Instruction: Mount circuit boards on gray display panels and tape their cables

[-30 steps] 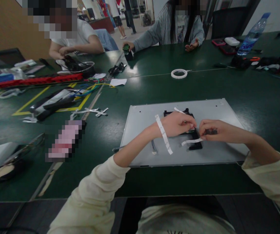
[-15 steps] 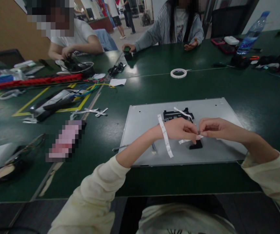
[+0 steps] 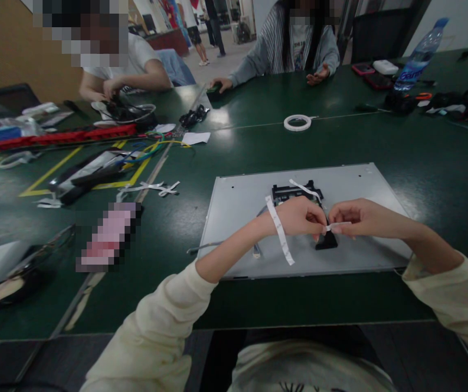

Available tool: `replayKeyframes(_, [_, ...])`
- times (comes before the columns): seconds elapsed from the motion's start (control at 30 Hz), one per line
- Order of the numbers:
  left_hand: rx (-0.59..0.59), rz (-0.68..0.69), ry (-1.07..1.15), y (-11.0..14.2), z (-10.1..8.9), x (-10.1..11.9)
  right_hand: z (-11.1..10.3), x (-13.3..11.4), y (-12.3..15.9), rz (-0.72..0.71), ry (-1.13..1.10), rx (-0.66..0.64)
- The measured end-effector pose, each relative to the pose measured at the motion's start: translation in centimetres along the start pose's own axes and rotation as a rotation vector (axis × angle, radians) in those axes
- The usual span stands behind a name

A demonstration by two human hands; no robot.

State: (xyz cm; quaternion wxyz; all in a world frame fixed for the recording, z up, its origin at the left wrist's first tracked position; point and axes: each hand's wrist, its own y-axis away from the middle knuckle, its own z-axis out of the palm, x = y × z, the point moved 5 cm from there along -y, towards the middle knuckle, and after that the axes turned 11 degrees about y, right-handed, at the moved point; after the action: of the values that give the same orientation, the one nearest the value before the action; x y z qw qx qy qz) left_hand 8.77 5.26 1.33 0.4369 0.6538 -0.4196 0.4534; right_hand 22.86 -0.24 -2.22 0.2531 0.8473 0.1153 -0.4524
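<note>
My left hand and my right hand are close together over a light grey flat panel. Both hands pinch a short strip of white tape, one at each side, above a black piece lying on the panel. A longer strip of white tape clings across my left wrist, its lower end hanging free. Behind my left hand, a black bracket-like part sits on the panel, partly hidden, with another white strip across it. A grey cable lies beneath my left wrist.
A roll of white tape lies beyond the panel. Left are a phone, loose tape strips and a black device with wires. A water bottle stands far right. Two people sit across the table.
The short strip has shifted from under my left fingers to stretch rightward between both hands. More of the black piece shows. Across the table, a person's hand has lowered a small dark green object.
</note>
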Motion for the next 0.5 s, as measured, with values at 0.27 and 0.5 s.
replayKeyframes(0.27, [0.048,0.031,-0.015,0.0,-0.2,0.06,-0.34,-0.07,0.23,-0.003,-0.023,0.07])
replayKeyframes(0.5, [0.076,-0.046,-0.073,-0.22,0.0,-0.31,-0.45,-0.63,0.63,-0.011,0.016,0.102])
